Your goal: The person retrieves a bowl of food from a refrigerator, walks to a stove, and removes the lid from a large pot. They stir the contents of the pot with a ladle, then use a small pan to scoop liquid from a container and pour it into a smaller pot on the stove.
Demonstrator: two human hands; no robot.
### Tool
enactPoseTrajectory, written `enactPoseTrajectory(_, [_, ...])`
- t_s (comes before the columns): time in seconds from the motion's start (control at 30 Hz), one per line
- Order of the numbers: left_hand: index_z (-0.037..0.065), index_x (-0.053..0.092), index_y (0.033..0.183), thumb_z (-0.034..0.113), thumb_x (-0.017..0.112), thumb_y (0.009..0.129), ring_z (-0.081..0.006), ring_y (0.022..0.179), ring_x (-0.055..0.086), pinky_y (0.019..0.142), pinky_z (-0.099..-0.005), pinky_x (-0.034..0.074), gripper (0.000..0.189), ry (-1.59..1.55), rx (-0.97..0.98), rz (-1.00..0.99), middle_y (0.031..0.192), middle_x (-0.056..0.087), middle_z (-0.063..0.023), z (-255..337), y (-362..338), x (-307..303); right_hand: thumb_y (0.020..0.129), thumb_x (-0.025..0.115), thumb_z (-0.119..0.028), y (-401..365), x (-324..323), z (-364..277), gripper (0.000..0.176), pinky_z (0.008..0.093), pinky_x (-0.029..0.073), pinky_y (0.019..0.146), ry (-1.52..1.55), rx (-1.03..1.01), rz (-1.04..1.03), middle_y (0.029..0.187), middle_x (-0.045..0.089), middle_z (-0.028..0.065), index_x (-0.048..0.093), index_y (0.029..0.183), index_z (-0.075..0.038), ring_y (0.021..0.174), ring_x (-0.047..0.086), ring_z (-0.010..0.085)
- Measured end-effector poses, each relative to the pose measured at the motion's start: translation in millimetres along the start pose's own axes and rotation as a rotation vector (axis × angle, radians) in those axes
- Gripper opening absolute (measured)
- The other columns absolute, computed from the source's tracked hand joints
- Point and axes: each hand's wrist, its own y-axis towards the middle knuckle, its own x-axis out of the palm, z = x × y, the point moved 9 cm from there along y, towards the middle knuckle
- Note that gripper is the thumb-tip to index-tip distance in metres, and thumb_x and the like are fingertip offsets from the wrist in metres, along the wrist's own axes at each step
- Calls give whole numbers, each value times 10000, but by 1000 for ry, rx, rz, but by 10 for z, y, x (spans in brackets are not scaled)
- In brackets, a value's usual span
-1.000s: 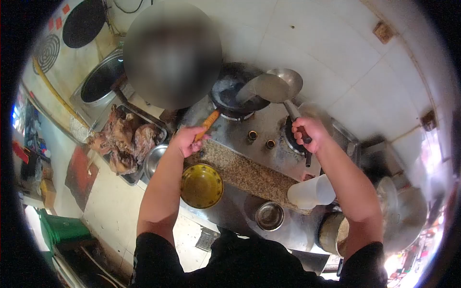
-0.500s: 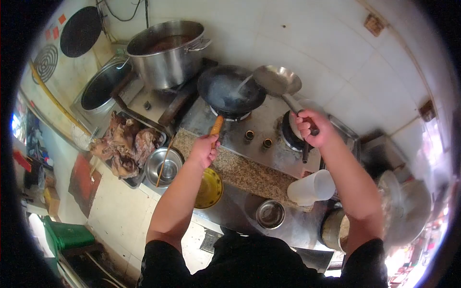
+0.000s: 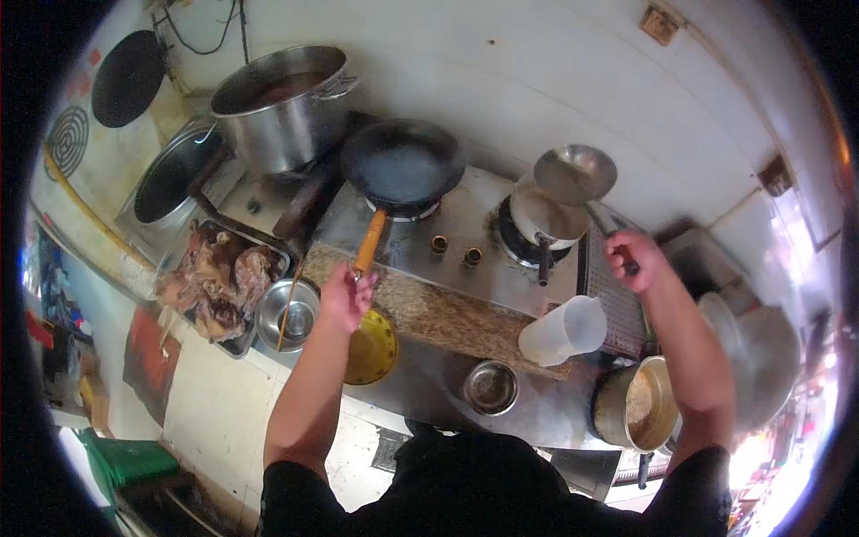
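Note:
The black wok (image 3: 404, 163) sits on the left burner, and my left hand (image 3: 349, 295) is closed on the end of its wooden handle (image 3: 370, 240). My right hand (image 3: 637, 259) grips the handle of a round metal ladle (image 3: 575, 174). The ladle's bowl hangs over the far edge of a light saucepan (image 3: 548, 215) on the right burner. Nothing I can make out lies in the wok.
A tall steel pot (image 3: 284, 125) stands at the back left. Nearer are a tray of meat (image 3: 215, 277), a steel bowl (image 3: 288, 313), a yellow dish (image 3: 371, 347), a small bowl (image 3: 490, 387), a white jug (image 3: 564, 331) and a pot (image 3: 637, 404) at the right.
The ladle has moved right, from beside the wok to over the saucepan, and the stream seen at the wok is gone. The whole view has shifted slightly. My left hand stays at the wok handle.

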Motion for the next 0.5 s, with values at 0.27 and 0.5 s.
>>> enactPoseTrajectory(0.27, [105, 545, 768, 231, 556, 768, -112, 453, 464, 393, -241, 350, 127, 500, 88, 40, 598, 524, -25, -1172, -737, -852, 718, 540, -86, -31, -658, 208, 100, 258, 319, 343, -69, 23, 156, 561, 485, 35, 487, 634, -75, 409, 424, 115])
enactPoseTrajectory(0.5, [-8, 579, 880, 150, 527, 807, -213, 709, 627, 621, -313, 504, 182, 1588, 244, -33, 768, 627, -134, -2147, -1059, -1454, 695, 545, -81, -88, -894, 91, 80, 277, 331, 330, -310, -102, 224, 530, 472, 52, 493, 646, -46, 395, 437, 137])
